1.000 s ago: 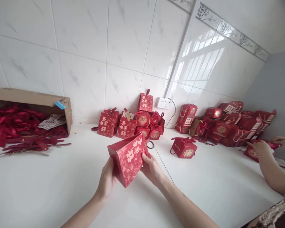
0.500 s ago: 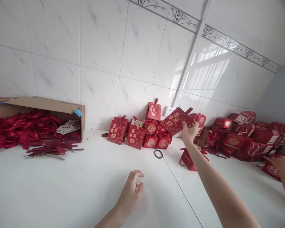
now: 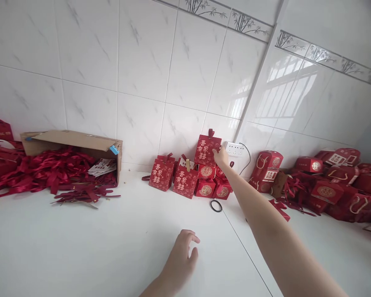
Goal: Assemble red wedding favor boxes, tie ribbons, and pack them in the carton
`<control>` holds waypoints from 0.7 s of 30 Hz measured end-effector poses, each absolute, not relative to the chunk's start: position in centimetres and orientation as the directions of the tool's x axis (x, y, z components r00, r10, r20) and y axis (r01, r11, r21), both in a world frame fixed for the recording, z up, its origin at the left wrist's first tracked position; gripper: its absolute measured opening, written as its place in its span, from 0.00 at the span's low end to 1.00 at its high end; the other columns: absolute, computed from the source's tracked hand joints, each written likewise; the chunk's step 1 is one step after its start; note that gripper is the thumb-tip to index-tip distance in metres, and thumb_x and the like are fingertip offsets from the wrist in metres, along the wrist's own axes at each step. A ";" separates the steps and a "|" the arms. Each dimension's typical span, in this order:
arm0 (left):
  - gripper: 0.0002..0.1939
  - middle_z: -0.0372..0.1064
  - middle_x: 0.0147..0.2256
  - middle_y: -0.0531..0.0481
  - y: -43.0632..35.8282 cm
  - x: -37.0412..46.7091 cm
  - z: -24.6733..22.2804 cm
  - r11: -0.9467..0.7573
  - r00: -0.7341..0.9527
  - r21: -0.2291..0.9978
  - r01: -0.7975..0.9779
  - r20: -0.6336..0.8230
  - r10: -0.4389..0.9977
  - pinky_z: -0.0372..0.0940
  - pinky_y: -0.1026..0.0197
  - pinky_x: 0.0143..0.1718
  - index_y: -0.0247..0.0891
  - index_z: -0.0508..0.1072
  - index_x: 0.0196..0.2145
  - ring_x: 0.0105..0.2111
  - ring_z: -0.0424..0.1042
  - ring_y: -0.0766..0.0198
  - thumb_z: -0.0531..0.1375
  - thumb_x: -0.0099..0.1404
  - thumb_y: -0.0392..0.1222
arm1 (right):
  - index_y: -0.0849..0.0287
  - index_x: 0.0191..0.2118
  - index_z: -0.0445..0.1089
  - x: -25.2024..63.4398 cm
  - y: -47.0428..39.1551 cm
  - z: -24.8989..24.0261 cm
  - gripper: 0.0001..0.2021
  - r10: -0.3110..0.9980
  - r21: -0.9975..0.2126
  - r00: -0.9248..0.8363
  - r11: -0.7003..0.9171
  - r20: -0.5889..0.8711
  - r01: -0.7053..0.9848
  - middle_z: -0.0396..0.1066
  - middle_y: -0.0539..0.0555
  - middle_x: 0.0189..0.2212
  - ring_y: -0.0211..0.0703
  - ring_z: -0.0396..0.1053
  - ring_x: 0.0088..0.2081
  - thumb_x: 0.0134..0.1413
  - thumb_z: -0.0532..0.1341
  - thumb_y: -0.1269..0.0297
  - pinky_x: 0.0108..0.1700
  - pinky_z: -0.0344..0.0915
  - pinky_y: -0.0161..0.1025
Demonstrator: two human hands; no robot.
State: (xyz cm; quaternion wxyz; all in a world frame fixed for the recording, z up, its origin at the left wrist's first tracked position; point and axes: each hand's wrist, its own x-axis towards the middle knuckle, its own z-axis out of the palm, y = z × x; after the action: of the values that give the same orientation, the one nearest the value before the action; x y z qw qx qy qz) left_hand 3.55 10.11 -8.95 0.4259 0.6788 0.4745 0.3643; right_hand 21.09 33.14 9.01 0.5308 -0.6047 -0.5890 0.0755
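Note:
My right hand (image 3: 221, 157) reaches far forward and grips the right edge of a red gift box (image 3: 206, 150) with pale lettering and a ribbon loop on top. That box is at the top of a small stack by the wall, above red boxes (image 3: 204, 188) with round gold emblems. Whether it bears its own weight there I cannot tell. To its left stand two similar lettered boxes, one (image 3: 161, 175) farther left and another box (image 3: 184, 181) with a gold tab. Over the white table, my left hand (image 3: 183, 255) is open, its fingers curved apart and holding nothing.
A cardboard box (image 3: 74, 138) lies on its side at left, spilling red ribbons (image 3: 55, 169) and holding printed cards (image 3: 102, 166). A black ring (image 3: 216, 206) lies on the table (image 3: 111, 243). Several red boxes (image 3: 327, 192) are piled at right. A power strip (image 3: 235, 149) is by the wall.
My right hand has carried the gift box left and upright onto the stack, covering the box that stood there. My left hand keeps its pose. The other person's hand at right has left view.

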 end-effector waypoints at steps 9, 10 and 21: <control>0.09 0.63 0.47 0.47 10.2 3.5 -8.9 -0.228 0.326 0.895 0.383 0.100 0.940 0.63 0.53 0.44 0.41 0.65 0.37 0.39 0.66 0.59 0.48 0.60 0.37 | 0.69 0.49 0.64 20.9 33.1 5.9 0.19 0.883 -0.653 0.241 0.093 0.403 0.752 0.64 0.70 0.50 0.58 0.66 0.49 0.56 0.56 0.61 0.49 0.62 0.48; 0.09 0.63 0.47 0.47 10.2 3.5 -8.9 -0.234 0.329 0.892 0.386 0.103 0.939 0.63 0.53 0.45 0.41 0.65 0.36 0.38 0.66 0.60 0.48 0.60 0.37 | 0.70 0.49 0.64 20.8 33.0 5.8 0.21 0.884 -0.651 0.254 0.072 0.393 0.756 0.63 0.72 0.50 0.59 0.66 0.50 0.55 0.56 0.59 0.49 0.62 0.48; 0.08 0.62 0.48 0.45 10.1 3.6 -8.7 -0.205 0.339 0.912 0.354 0.080 0.938 0.62 0.50 0.48 0.41 0.66 0.35 0.47 0.66 0.56 0.48 0.60 0.36 | 0.59 0.51 0.63 25.0 29.2 -0.2 0.20 0.845 -0.666 0.450 -0.160 0.289 0.729 0.51 0.67 0.58 0.64 0.55 0.58 0.54 0.54 0.57 0.57 0.50 0.59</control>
State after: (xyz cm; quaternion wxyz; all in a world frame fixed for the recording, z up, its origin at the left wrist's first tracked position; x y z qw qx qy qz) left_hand 3.57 10.07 -8.72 0.4276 0.6974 0.4630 0.3411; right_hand 24.98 29.20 -0.17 0.3878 -0.7579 -0.5192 0.0751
